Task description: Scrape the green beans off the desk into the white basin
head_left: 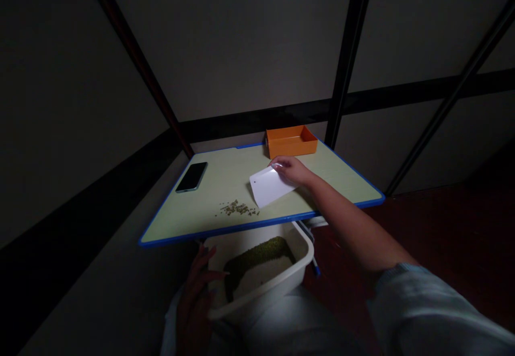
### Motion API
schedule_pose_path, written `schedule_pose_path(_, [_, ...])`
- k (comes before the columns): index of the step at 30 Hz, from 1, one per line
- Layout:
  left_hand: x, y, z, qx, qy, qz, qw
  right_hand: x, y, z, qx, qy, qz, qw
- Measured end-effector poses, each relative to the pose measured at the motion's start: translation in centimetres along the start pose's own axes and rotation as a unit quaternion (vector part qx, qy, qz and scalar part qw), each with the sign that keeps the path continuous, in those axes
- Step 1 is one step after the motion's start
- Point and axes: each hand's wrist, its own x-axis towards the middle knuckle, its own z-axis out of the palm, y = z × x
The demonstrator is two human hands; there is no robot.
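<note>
My right hand (293, 170) pinches a white card (269, 187), tilted over a pale, blue-edged table (229, 169). Its lower corner is just beside scattered small grains (237, 208). Below the table's near edge, my left hand (198, 291) is at the left rim of a white tub (306, 256) holding greenish grains (263, 250); I cannot tell how firmly it grips. Farther out are a phone (192, 177), left, and an orange box (292, 145), behind.

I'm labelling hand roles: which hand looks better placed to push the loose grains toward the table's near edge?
Probably the right hand: it holds the white card just beside the loose grains. The left hand is lower, at the side of the white tub, below the table's edge.
</note>
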Motion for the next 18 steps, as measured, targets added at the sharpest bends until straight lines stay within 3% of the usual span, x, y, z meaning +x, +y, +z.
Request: schedule_pose_path(18, [-0.27,-0.29,-0.18,0.001,-0.027,0.023,0.999,-0.3,0.32,0.65,-0.016,-0.036,-0.025,0.999])
